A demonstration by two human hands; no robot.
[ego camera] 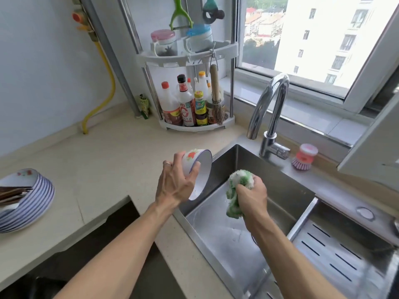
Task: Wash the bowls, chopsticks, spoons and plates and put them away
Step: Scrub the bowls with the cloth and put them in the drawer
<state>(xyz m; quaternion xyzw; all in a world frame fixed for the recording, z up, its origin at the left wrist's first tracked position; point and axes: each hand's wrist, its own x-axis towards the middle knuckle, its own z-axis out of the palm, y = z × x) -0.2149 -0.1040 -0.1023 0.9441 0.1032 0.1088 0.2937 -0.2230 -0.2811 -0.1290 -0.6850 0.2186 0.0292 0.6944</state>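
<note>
My left hand (176,183) grips a white bowl (201,167) with a blue rim and a red flower pattern, tilted on its side over the left edge of the steel sink (278,184), its opening facing right. My right hand (251,196) squeezes a green and white dishcloth (238,182) just right of the bowl, a small gap between them. At the far left a stack of several blue-striped plates and bowls (32,203) leans on the counter, with dark wooden chopsticks (13,193) lying across it.
A chrome faucet (268,113) arches over the sink's back edge, a pink dish brush (304,157) beside it. A corner rack with sauce bottles (187,104) stands behind. A slotted drain tray (336,253) fills the sink's right side. A beige counter (103,160) runs left.
</note>
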